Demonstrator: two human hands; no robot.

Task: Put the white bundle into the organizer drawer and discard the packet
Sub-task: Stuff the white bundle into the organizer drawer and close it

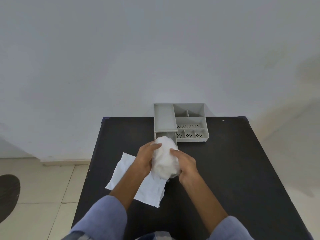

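A crumpled white bundle (pixel 164 158) is held between both hands just in front of the grey organizer (pixel 190 122). My left hand (pixel 144 157) grips its left side and my right hand (pixel 186 164) grips its right side. The organizer's drawer (pixel 174 135) is pulled out toward me, and the bundle's far end hangs over its opening. A flat white packet (pixel 147 189) lies on the black table under my left forearm, partly hidden by it.
The black table (pixel 233 170) stands against a pale wall, with the organizer at its far edge. Tiled floor (pixel 43 187) lies to the left, with a dark round object (pixel 8 196) on it.
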